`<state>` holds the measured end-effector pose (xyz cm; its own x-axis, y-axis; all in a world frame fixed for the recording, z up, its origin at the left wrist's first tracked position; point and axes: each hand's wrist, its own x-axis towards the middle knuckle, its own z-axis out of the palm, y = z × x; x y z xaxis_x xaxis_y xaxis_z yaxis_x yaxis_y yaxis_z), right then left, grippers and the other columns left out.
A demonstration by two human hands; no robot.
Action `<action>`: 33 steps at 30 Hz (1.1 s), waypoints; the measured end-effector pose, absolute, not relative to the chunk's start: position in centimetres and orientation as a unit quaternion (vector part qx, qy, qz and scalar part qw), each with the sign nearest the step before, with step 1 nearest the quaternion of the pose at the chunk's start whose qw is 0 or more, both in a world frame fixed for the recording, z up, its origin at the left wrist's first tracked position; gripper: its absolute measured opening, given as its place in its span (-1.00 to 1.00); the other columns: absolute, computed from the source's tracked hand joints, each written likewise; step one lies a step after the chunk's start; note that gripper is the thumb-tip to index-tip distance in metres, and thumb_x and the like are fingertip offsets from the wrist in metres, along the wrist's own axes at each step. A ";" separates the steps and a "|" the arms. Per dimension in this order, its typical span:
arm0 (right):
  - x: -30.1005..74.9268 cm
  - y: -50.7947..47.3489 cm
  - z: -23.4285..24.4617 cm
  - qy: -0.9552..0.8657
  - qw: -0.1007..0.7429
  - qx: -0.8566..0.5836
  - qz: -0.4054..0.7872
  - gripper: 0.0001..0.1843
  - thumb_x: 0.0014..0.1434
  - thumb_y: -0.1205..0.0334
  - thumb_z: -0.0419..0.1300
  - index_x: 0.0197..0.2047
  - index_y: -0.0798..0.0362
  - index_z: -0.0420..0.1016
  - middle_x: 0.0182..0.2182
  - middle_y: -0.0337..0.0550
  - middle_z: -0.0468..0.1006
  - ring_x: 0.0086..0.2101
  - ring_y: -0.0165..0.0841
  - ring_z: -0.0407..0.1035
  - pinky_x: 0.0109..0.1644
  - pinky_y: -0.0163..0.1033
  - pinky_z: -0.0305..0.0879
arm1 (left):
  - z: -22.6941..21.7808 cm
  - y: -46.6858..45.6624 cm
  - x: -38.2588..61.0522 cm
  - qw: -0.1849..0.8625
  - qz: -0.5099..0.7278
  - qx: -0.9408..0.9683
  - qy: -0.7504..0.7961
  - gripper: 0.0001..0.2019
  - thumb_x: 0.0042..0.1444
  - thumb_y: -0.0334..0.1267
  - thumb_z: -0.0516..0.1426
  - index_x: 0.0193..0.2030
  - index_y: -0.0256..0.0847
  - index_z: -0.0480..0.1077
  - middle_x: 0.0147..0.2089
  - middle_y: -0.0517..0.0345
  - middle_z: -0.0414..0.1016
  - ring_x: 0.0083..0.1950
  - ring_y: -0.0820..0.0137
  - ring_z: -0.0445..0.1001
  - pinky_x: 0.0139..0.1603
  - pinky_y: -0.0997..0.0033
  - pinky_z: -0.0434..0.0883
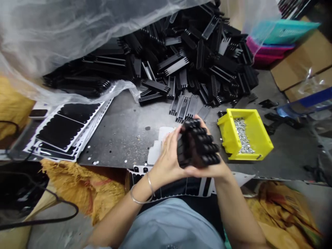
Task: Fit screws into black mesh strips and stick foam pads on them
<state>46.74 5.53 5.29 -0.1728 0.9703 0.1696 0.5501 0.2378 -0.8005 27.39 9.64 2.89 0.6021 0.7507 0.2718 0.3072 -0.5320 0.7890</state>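
A bundle of black plastic strips with knuckled, hinge-like ends is gripped between both hands above the table's front edge. My left hand presses it from the left side, fingers wrapped along it. Around its right and lower side curls my right hand, partly hidden by the strips. Motion blurs the bundle, so single strips are hard to tell apart. Just beyond the hands lie several loose strips, and a large heap of similar black strips spreads behind them.
A yellow bin of small metal pieces stands to the right. Sheets with black cut-outs lie stacked at left. Clear plastic sheeting hangs over the heap. Cardboard boxes are at far right; more sheets rest on my lap.
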 end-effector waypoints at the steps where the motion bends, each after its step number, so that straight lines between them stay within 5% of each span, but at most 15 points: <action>1: 46.1 6.6 5.9 -0.727 0.331 -0.536 0.273 0.40 0.00 -0.23 0.48 0.60 -0.15 -0.36 0.45 0.12 0.13 0.39 0.07 0.15 0.46 0.23 0.16 | 3.0 9.6 26.4 0.352 0.288 0.823 0.340 0.27 -0.04 0.20 0.42 0.60 -0.10 -0.29 0.56 -0.29 -0.01 0.55 -0.17 0.04 0.52 -0.22 0.11; 3: 44.8 8.4 6.3 -0.776 0.259 -0.536 0.207 0.29 0.00 -0.11 0.51 0.58 -0.05 -0.12 0.36 0.19 0.24 0.36 0.15 0.15 0.48 0.31 0.04 | 3.1 9.7 23.1 0.334 0.229 0.823 0.398 0.14 -0.04 0.19 0.43 0.55 -0.06 -0.06 0.51 -0.24 0.09 0.51 -0.17 0.09 0.48 -0.26 0.13; 6: 43.3 9.6 5.1 -0.827 0.120 -0.531 0.142 0.28 -0.05 -0.14 0.54 0.54 0.16 0.04 0.24 0.30 0.36 0.31 0.22 0.21 0.49 0.34 -0.01 | 3.2 9.4 17.1 0.311 0.140 0.815 0.468 -0.55 0.18 0.05 0.34 0.16 0.01 0.46 0.16 0.02 0.47 0.22 0.04 0.36 0.29 -0.11 0.29; 9: 43.4 8.8 3.9 -0.834 0.098 -0.524 0.140 0.37 -0.03 -0.39 0.44 0.55 0.23 -0.03 0.36 0.41 0.23 0.39 0.24 0.09 0.51 0.33 -0.06 | 3.0 8.5 13.7 0.313 0.114 0.809 0.484 -0.84 0.28 -0.05 0.27 -0.19 -0.06 0.54 -0.07 0.12 0.52 0.02 0.17 0.41 0.12 0.09 0.33; 12: 45.2 6.4 4.2 -0.795 0.171 -0.571 0.112 0.06 0.23 -0.32 0.28 0.54 0.08 0.01 0.45 0.29 0.14 0.44 0.14 0.03 0.46 0.32 0.00 | 3.0 7.6 14.5 0.358 0.183 0.785 0.471 -0.85 0.35 -0.19 0.21 -0.28 -0.12 0.49 -0.17 0.16 0.54 -0.08 0.28 0.46 0.03 0.22 0.36; 17: 47.4 2.0 7.5 -0.815 0.217 -0.526 0.107 -0.54 0.45 0.27 0.15 0.37 -0.12 0.32 0.05 -0.11 0.64 0.06 -0.24 0.52 0.33 0.07 0.18 | 5.0 7.2 20.7 0.404 0.409 0.703 0.418 -0.91 0.35 -0.37 0.21 -0.21 -0.13 0.50 -0.23 0.22 0.61 -0.16 0.43 0.58 -0.07 0.43 0.46; 20: 47.7 -0.2 10.4 -0.774 0.248 -0.582 -0.040 -0.48 0.38 0.52 0.12 0.29 -0.13 0.44 -0.08 -0.17 0.69 -0.07 -0.26 0.55 0.35 0.11 0.10 | 6.9 7.1 23.7 0.412 0.478 0.657 0.413 -0.97 0.32 -0.33 0.25 -0.17 -0.12 0.53 -0.26 0.24 0.63 -0.28 0.49 0.58 -0.22 0.53 0.47; 24: 47.5 -1.5 11.9 -0.726 0.248 -0.627 -0.130 -0.48 0.34 0.44 0.24 0.30 -0.14 0.46 -0.12 -0.12 0.65 -0.08 -0.17 0.50 0.32 0.17 0.08 | 7.4 6.7 25.1 0.539 0.444 0.541 0.469 -0.78 0.30 -0.12 0.26 -0.30 -0.16 0.41 -0.42 0.29 0.49 -0.50 0.54 0.37 -0.51 0.57 0.30; 29: 44.6 -1.1 6.7 -0.737 0.288 -0.611 -0.013 -0.64 0.38 0.23 0.28 0.22 -0.06 0.52 -0.04 -0.01 0.57 -0.05 -0.14 0.44 0.04 0.07 0.23 | 4.5 5.2 24.6 0.624 0.345 0.487 0.504 -0.63 0.27 0.01 0.25 -0.37 -0.15 0.24 -0.47 0.33 0.33 -0.48 0.52 0.27 -0.44 0.55 0.29; 33: 42.7 -2.3 3.7 -0.728 0.396 -0.547 0.117 -0.60 0.36 0.38 0.27 0.24 0.00 0.50 -0.13 -0.04 0.53 -0.14 -0.24 0.41 -0.08 -0.05 0.35 | 2.8 3.9 23.6 0.587 0.327 0.502 0.544 -0.67 0.30 -0.01 0.20 -0.36 -0.15 0.26 -0.45 0.32 0.31 -0.43 0.49 0.28 -0.37 0.53 0.30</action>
